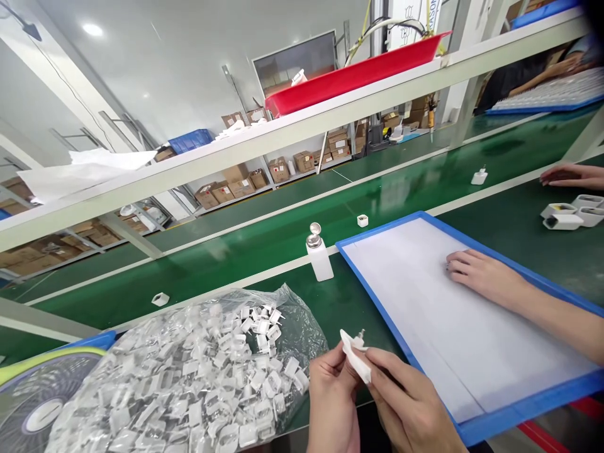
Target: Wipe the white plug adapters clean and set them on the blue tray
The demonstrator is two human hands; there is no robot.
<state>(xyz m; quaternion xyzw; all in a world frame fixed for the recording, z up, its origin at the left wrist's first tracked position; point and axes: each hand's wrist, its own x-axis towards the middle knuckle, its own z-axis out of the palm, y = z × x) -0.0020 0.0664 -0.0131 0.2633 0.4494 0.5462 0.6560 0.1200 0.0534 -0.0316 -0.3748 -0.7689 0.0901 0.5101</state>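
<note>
My left hand [331, 402] and my right hand [409, 408] meet low in the middle, both pinched on a small white plastic plug part [355, 352] with a metal pin sticking up. What looks like a white wipe is wrapped around the part. Just left of my hands lies a clear plastic bag [189, 377] full of several similar white plug parts. A white dispenser bottle [319, 255] with a metal cap stands on the green table beyond my hands.
A blue-rimmed white tray [519, 412] lies to the right, with another person's hand [474, 274] resting flat on it. A further hand [569, 175] and white housings [569, 214] sit at far right. Single white parts lie on the green conveyor [264, 233]. A fan grille [42, 402] is at bottom left.
</note>
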